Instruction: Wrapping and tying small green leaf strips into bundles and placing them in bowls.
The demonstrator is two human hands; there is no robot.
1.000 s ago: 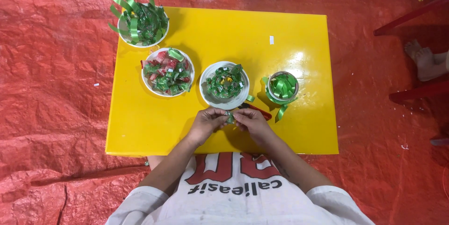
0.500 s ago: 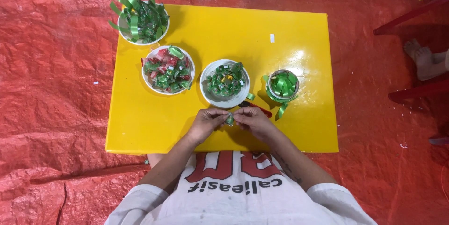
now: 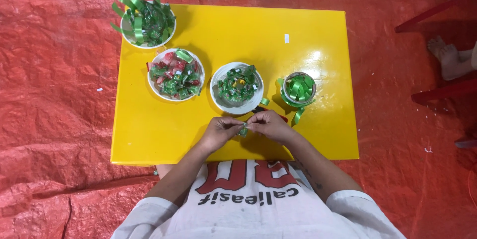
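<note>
Both hands meet at the near edge of the yellow table [image 3: 149, 139]: left hand [image 3: 218, 132] and right hand [image 3: 268, 126] pinch one small green piece [image 3: 243, 131] between their fingertips. Risk: the piece is tiny and the pinch shallow, so it could slip off the edge just below the hands. Just beyond the hands sits a white bowl [image 3: 216, 96] of green bits; the ribbon cup [image 3: 298, 89] stands beyond the right hand. Red tarp [image 3: 54, 95] covers the floor all round.
</note>
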